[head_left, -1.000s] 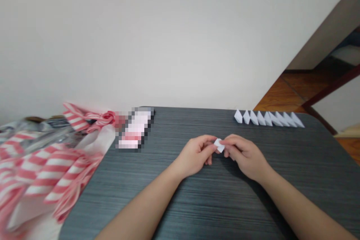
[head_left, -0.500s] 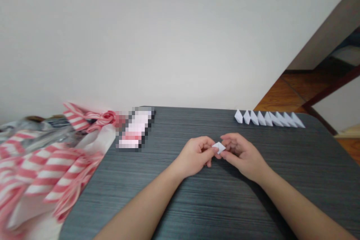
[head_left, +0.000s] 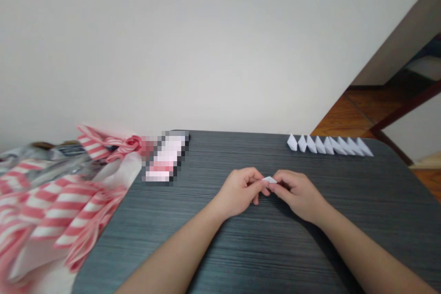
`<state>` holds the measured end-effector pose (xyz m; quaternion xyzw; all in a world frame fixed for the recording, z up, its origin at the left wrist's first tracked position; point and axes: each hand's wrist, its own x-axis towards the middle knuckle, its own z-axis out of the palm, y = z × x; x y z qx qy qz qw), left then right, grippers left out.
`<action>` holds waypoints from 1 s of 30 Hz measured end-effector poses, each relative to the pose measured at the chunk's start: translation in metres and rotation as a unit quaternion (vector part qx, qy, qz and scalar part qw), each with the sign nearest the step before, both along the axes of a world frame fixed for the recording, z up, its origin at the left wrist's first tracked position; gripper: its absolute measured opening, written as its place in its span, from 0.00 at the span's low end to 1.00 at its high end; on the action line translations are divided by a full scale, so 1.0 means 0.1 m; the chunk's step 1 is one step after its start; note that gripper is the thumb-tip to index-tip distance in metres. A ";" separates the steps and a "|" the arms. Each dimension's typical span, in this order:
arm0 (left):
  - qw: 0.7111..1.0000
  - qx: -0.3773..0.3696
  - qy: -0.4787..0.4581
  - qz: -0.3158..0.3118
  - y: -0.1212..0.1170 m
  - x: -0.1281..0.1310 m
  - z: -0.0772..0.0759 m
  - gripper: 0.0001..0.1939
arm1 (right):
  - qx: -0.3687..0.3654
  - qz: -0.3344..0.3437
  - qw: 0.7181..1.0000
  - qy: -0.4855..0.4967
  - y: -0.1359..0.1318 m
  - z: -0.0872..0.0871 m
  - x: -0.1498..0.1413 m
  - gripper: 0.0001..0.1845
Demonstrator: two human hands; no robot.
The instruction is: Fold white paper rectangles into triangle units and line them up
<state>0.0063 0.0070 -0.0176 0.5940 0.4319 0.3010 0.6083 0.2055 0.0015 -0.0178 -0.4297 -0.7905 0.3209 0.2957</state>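
A small piece of folded white paper (head_left: 269,179) is held between both hands, a little above the dark table (head_left: 220,257). My left hand (head_left: 242,191) pinches its left end between thumb and fingers. On the other side, my right hand (head_left: 299,195) has closed its thumb and fingers on the right end. Only the paper's pointed upper part shows; fingertips cover the rest. Toward the table's far right edge stands a row of several folded white paper pieces (head_left: 319,145), set close side by side.
At the far left of the table lies a blurred-out, phone-like flat object (head_left: 167,158). Red-and-white striped cloth (head_left: 74,200) is heaped beside the table's left edge. A pale wall (head_left: 220,46) rises behind, with wooden floor (head_left: 344,112) to the right.
My right hand's fingers have come down and closed on the paper's right end. Less of the paper shows now, and it looks flatter. My left hand has stayed nearly still.
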 end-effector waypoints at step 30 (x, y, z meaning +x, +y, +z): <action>0.998 0.060 0.016 -0.023 -0.02 0.00 0.03 0.11 | -0.034 0.045 0.998 -0.040 -0.02 0.11 -0.05 0.18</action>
